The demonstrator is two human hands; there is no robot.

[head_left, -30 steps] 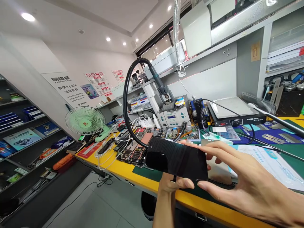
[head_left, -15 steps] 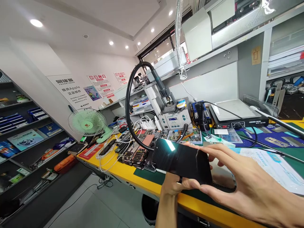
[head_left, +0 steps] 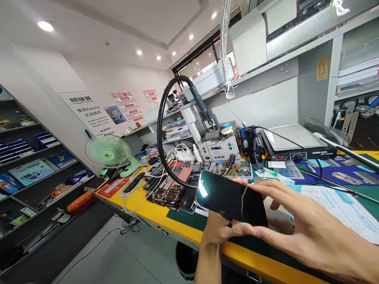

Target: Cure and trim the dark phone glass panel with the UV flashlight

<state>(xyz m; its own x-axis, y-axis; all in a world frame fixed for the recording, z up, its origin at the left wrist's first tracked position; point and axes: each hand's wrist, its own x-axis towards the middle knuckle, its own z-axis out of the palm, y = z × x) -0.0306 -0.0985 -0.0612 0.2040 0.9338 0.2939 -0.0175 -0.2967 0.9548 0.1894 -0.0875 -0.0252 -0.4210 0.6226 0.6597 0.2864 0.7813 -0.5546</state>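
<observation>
Parts tray: loose small circuit parts and an orange strip are contained in the clear tray (head_left: 251, 170), set before the hot-air station (head_left: 217, 149).
Left shelves: blue boxes and an orange case (head_left: 79, 202) are held in the dark shelf unit (head_left: 85, 221).
Phone: a black-faced phone (head_left: 227, 199) is held tilted above the bench's green mat (head_left: 185, 220) – glare on its left end.
Left hand: the phone is gripped from below and behind by the left hand (head_left: 220, 228), thumb along the lower edge.
Right hand: the phone's right end is pinched between thumb and forefinger of the right hand (head_left: 308, 225).
Wall sign: "提供Apple正品部件" is read on the sign (head_left: 92, 114).
Plate unit: "340" is legible on the front panel (head_left: 299, 155) – the maker's name cannot be read.
</observation>
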